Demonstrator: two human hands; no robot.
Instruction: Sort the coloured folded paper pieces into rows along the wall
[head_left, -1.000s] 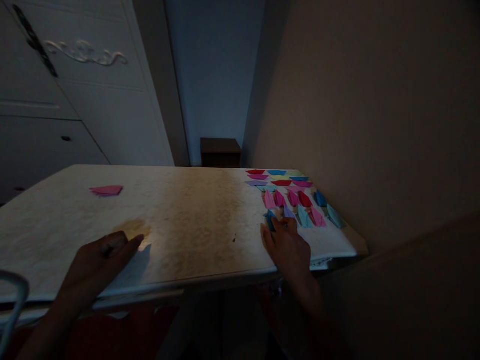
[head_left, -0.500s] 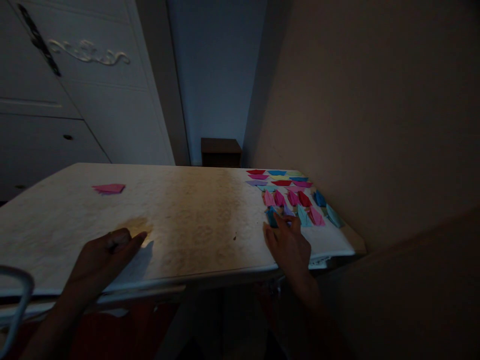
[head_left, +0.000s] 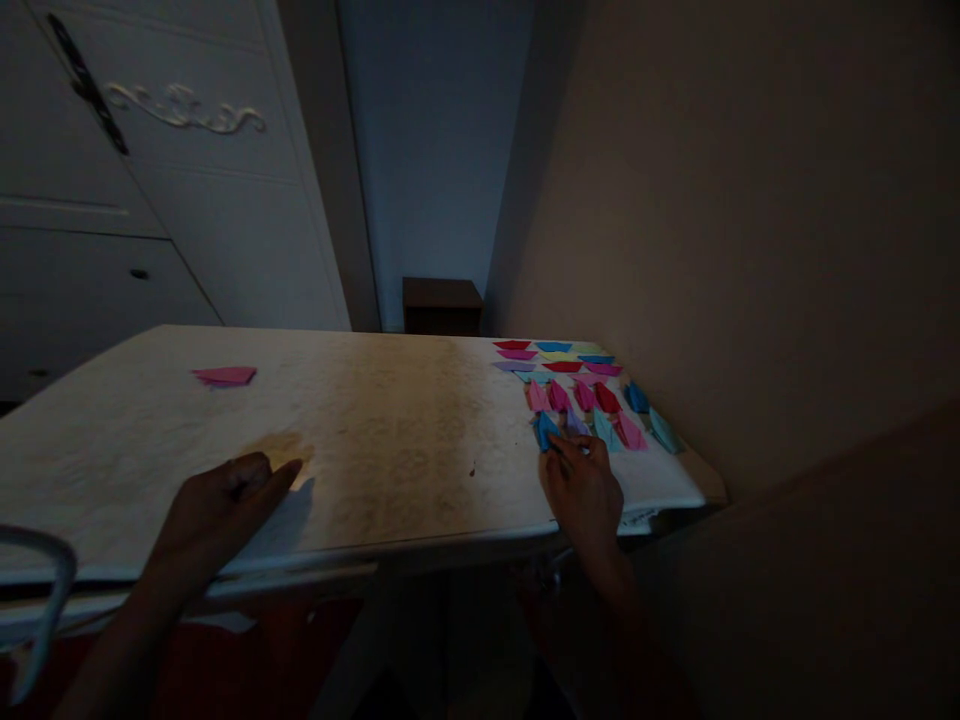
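My right hand (head_left: 583,492) is at the near left corner of a group of colourful folded papers, thumb and fingers pinched at the near end of a blue origami piece (head_left: 545,428). Beside that piece lie a lilac origami piece (head_left: 576,422), a pale green origami piece (head_left: 604,428) and a pink origami piece (head_left: 630,431). My left hand (head_left: 234,500) is closed in a loose fist, thumb outstretched, over the left part of the table, with nothing visible in it. Farther back on the left, a single pink origami piece (head_left: 229,375) lies apart.
The table (head_left: 397,400) has a pale, stained cover and meets a brown wall (head_left: 712,250) on the right. More folded papers fill its far right corner in rows. A white cabinet (head_left: 210,210) stands behind left, and a curved metal bar (head_left: 64,580) is at lower left.
My right hand has drawn slightly back toward me, uncovering more of the blue origami piece. My left hand keeps its fist; the view has shifted a little.
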